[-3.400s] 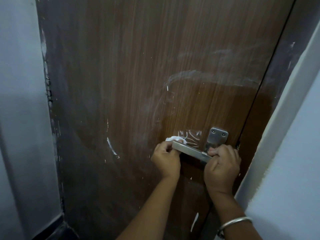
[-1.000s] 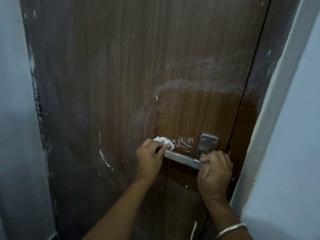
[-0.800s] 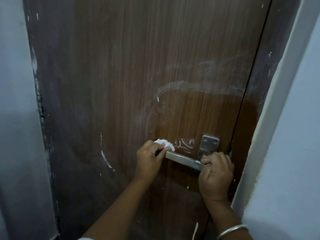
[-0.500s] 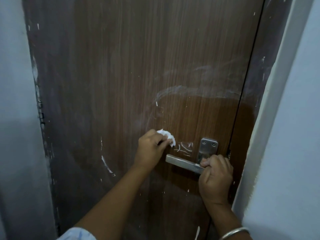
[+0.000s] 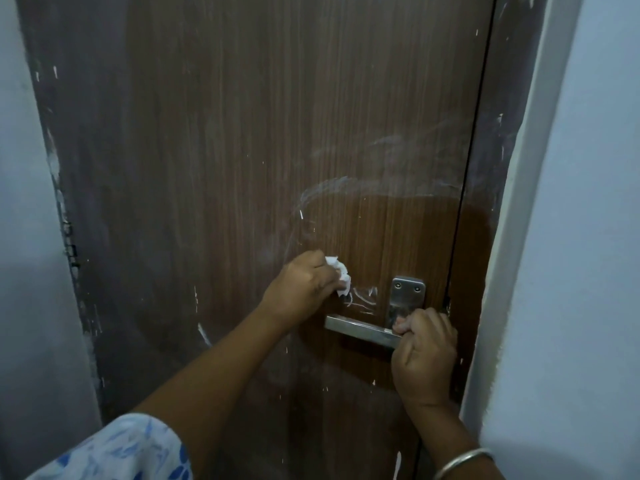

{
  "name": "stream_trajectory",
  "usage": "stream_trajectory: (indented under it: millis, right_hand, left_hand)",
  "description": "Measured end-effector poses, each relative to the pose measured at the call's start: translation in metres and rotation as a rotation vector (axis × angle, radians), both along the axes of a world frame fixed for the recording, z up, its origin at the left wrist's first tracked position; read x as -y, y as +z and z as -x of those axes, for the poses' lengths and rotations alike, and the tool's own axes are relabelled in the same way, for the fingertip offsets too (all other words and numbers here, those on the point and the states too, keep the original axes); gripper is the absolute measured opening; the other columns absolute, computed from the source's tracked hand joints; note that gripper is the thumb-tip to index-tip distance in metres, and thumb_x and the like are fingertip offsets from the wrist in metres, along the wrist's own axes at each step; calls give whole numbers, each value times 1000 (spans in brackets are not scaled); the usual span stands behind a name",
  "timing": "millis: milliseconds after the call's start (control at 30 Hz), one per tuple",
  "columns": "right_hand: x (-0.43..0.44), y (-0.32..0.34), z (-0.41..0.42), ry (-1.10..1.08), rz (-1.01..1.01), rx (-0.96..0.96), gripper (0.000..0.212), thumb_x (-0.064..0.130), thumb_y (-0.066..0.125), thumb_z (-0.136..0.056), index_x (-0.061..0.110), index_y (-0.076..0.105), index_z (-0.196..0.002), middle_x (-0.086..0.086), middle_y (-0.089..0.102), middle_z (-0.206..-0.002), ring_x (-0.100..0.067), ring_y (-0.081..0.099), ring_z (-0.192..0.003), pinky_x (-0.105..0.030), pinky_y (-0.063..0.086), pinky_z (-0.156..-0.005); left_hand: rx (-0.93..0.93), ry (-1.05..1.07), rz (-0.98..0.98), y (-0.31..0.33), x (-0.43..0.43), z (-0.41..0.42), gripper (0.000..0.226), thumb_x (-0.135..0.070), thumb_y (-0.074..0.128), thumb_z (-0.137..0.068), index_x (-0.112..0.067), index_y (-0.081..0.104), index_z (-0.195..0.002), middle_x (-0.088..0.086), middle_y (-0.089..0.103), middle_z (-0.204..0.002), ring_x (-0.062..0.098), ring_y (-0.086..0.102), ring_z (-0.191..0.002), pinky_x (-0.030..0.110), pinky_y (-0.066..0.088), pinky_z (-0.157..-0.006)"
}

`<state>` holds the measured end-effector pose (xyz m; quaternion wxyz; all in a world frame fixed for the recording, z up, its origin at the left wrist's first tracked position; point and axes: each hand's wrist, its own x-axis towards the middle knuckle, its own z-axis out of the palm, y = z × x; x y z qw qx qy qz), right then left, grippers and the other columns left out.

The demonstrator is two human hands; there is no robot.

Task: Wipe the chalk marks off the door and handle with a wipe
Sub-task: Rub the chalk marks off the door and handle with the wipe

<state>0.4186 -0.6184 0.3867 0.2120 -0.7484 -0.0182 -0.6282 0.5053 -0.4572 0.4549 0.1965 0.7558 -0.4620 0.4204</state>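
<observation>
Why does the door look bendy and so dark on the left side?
Head view: the wide-angle lens bows the door's edges; dim light leaves its left side in shadow; the metal handle catches a soft shine; the white wipe in the left hand looks fairly sharp.

left hand (image 5: 300, 289) pressing wipe (image 5: 341, 277) on door (image 5: 242, 150)

The handle (image 5: 360, 330) sits near the right edge of the door (image 5: 242, 133), its plate (image 5: 408, 294) above its right end; chalk marks (image 5: 362, 297) lie left of the plate, above the lever; the wipe (image 5: 341, 276) touches their left side.
</observation>
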Motion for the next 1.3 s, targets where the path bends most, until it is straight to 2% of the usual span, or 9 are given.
stream_trajectory:
  millis: [100, 200, 433, 633, 800, 933, 1100, 1200, 1300]
  right_hand:
    - [0, 0, 0, 2, -9, -5, 29, 8, 32, -76, 6, 55, -59, -12, 53, -59, -30, 52, -57, -32, 36, -61]
    - [0, -1, 1, 4, -15, -4, 29, 7, 32, -76, 5, 55, -59, -12, 53, -58, -30, 51, -57, -33, 36, -60]
    - [0, 1, 3, -5, 8, -16, 28, 6, 33, -75, 6, 55, -58, -10, 53, -59, -28, 51, -57, -30, 34, -60]
    - [-1, 0, 4, 13, -15, -6, 30, 6, 33, -77, 5, 55, -58, -9, 52, -58, -27, 50, -57, -30, 35, -59]
    - [-1, 0, 4, 8, -13, -18, 29, 7, 33, -76, 6, 55, -58, -9, 52, -59, -26, 50, -57, -29, 34, -59]
    - [0, -1, 5, 11, -22, -35, 27, 7, 33, -76, 8, 54, -59, -7, 52, -59, -25, 49, -58, -29, 33, -59]
    - [0, 11, 16, 27, 29, -183, 27, 8, 33, -77, 10, 54, -61, -4, 53, -60, -20, 48, -59, -30, 34, -57]
    - [5, 34, 22, 3, 139, -452, 20, 5, 46, -82, 19, 55, -70, 1, 56, -75, -13, 46, -69, -32, 42, -64]
    - [4, 59, 20, 40, 291, -570, 20, 15, 57, -84, 21, 60, -103, 4, 53, -104, -10, 49, -90, -23, 44, -74]
  left_hand:
    - [-51, 33, -171, -15, -10, -3, 9, -13, 65, -83, -5, 69, -84, 12, 63, -82, 21, 58, -74, 33, 52, -61]
    - [39, 1, -338, -23, -13, 0, 12, -8, 75, -72, -7, 71, -83, 9, 64, -77, 19, 60, -69, 27, 52, -54]
    - [-27, -48, -134, 1, -1, -2, 9, -11, 75, -72, -3, 70, -72, 8, 57, -67, 16, 53, -56, 18, 38, -48]
    - [-47, -119, -287, -6, -4, 3, 8, -5, 75, -69, -11, 73, -75, 7, 63, -72, 16, 60, -63, 16, 43, -55]
    - [-22, -57, -165, 15, 3, 2, 7, -11, 73, -71, -4, 71, -72, 11, 61, -68, 20, 59, -57, 24, 46, -48]
    - [-1, -80, -344, 8, -2, 7, 4, -8, 74, -70, -9, 71, -71, 6, 62, -69, 15, 60, -59, 10, 34, -55]
    - [-165, -6, -321, 5, 1, 4, 18, -12, 57, -89, -7, 73, -93, 10, 64, -97, 15, 61, -85, 8, 32, -70]
    - [-264, -38, -259, 3, -2, 3, 19, -9, 55, -89, -3, 71, -99, 14, 66, -102, 13, 60, -88, 8, 37, -75]
    - [-231, -22, -201, 1, -3, 8, 18, -10, 60, -86, -6, 71, -100, 15, 65, -98, 21, 63, -86, 28, 49, -77]
